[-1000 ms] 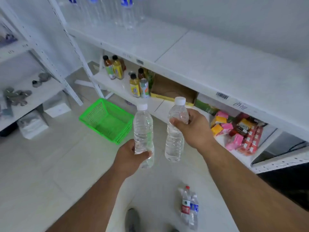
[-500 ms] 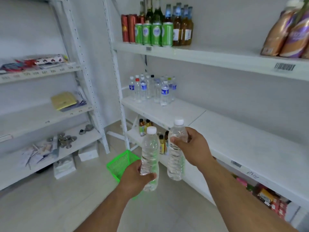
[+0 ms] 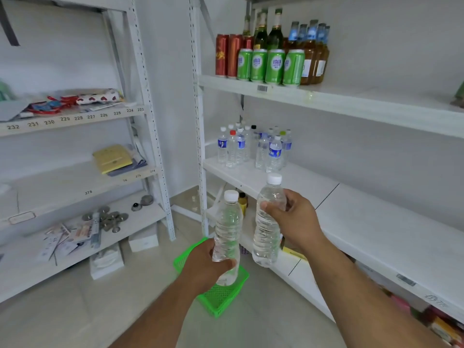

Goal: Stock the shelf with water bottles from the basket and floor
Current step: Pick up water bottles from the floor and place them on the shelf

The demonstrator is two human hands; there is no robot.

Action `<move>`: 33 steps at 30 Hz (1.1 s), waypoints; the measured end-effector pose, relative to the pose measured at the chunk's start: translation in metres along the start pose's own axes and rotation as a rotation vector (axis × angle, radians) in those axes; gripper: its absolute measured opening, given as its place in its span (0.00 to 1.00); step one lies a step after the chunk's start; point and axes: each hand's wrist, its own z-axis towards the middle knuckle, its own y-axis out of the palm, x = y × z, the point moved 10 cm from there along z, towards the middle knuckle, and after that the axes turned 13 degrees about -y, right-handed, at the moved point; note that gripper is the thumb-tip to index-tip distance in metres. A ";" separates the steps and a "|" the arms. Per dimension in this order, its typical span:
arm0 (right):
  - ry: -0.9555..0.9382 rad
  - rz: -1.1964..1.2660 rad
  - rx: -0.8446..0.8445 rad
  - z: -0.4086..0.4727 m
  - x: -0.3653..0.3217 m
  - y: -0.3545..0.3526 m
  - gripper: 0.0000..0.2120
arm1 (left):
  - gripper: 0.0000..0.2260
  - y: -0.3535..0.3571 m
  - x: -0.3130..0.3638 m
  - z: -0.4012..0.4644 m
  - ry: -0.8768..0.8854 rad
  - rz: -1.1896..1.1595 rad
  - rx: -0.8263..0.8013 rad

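1. While we stand facing the racks, two unlabelled water bottles are in our hands, both upright and held just apart in front of the middle shelf point(image 3: 376, 222): the left bottle point(image 3: 227, 234) lower and nearer, the right bottle point(image 3: 268, 222) higher and closer to the shelf edge.
2. Our left hand point(image 3: 203, 267) grips its bottle low on the body, fingers point(image 3: 226, 264) curled round the base, which keeps the cap end free and the bottle standing straight for setting down.
3. Our right hand point(image 3: 296, 219) wraps its bottle near the shoulder, thumb at the front and fingers behind; we judge this high grip suits lowering it onto the shelf base first.
4. Both forearms reach forward from the near edge, the right one raised towards the shelf, the left held over the green basket point(image 3: 221, 297) on the floor.
5. Further off, a cluster of stocked bottles point(image 3: 251, 149) stands at the far left end of that shelf, beside the upright post; the bare board to its right looks like the place for ours.
6. Above them, cans point(image 3: 268, 66) and glass bottles fill the upper shelf.
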 end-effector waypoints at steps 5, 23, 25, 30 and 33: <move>-0.007 -0.048 -0.011 0.037 0.017 0.022 0.10 | 0.13 -0.011 -0.004 0.044 -0.018 0.011 0.000; 0.023 -0.089 0.088 0.213 0.117 0.037 0.14 | 0.13 -0.007 0.059 0.268 -0.003 0.086 -0.041; 0.033 -0.094 0.103 0.225 0.123 0.037 0.14 | 0.13 -0.004 0.068 0.286 0.020 0.096 -0.060; 0.080 -0.105 0.156 0.252 0.140 0.040 0.11 | 0.14 0.000 0.087 0.339 0.068 0.129 -0.139; 0.110 -0.119 0.201 0.269 0.149 0.044 0.12 | 0.13 0.000 0.098 0.374 0.101 0.130 -0.188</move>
